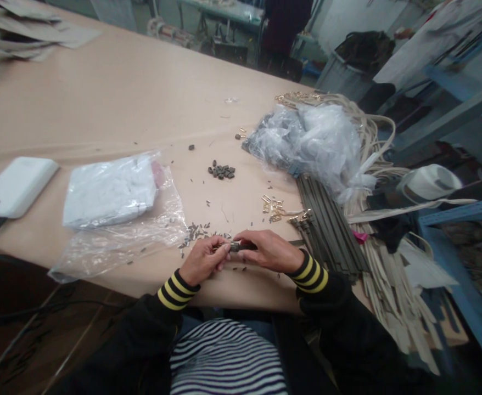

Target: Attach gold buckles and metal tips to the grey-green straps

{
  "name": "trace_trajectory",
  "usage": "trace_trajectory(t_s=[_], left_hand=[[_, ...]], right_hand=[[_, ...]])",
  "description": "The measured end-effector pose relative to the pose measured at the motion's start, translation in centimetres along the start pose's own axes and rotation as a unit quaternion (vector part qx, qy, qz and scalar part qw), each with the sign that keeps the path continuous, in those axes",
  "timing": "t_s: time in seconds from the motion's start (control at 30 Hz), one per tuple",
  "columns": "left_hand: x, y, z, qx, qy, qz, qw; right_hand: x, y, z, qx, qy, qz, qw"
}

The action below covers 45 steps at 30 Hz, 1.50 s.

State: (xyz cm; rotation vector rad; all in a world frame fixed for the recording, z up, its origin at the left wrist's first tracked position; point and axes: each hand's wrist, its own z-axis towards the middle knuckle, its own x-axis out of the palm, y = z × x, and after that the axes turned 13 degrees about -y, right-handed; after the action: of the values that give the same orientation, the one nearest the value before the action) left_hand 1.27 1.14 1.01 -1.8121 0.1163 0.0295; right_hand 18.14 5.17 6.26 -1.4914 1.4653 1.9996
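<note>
My left hand (203, 259) and my right hand (268, 249) meet near the front edge of the tan table (113, 93), both closed in a pinch on one dark narrow strap end (241, 247). Small dark loose pieces (197, 231) lie scattered just beyond my fingers. A little heap of dark pieces (222, 171) sits farther back. Gold metal clips (273, 208) lie to the right of centre. A bundle of dark grey straps (327, 225) runs along the right beside my right wrist.
A clear plastic bag with a white packet (109, 192) lies at left, a white power bank (14, 186) further left. Crumpled plastic (310, 140) and beige straps (383, 164) crowd the right edge. A tape roll (428, 184) and blue shelving (463, 219) stand at right.
</note>
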Motion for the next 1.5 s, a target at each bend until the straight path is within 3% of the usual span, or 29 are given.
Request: trace_trajectory(t_s=[0.13,0.4,0.73,0.87,1.0,1.13,1.23,1.5], left_hand=[[0.0,-0.1,-0.1,0.000,-0.001,0.000,1.000],[0.3,-0.3,0.2,0.010,-0.016,0.010,1.000],[0.4,-0.1,-0.2,0.042,-0.030,0.077,0.996],[0.4,-0.1,-0.2,0.042,-0.018,0.068,0.997],[0.5,0.0,-0.2,0.057,-0.019,0.082,0.995],[0.4,0.2,-0.2,0.071,-0.021,0.098,0.992],[0.4,0.4,-0.2,0.082,-0.004,0.062,0.995],[0.4,0.8,-0.1,0.060,0.072,-0.033,0.995]], right_hand=[[0.9,0.4,0.2,-0.001,-0.024,0.042,0.999],[0.0,-0.6,0.0,0.015,-0.003,0.110,0.994],[1.7,0.1,0.2,0.087,-0.019,0.131,0.987],[1.3,0.4,-0.1,0.117,0.015,0.085,0.989],[1.2,0.8,-0.2,0.123,0.050,0.130,0.982],[1.5,0.8,-0.4,0.099,-0.005,0.081,0.992],[1.6,0.5,-0.4,0.097,-0.028,0.073,0.992],[1.0,0.1,-0.7,0.113,0.031,0.160,0.980]])
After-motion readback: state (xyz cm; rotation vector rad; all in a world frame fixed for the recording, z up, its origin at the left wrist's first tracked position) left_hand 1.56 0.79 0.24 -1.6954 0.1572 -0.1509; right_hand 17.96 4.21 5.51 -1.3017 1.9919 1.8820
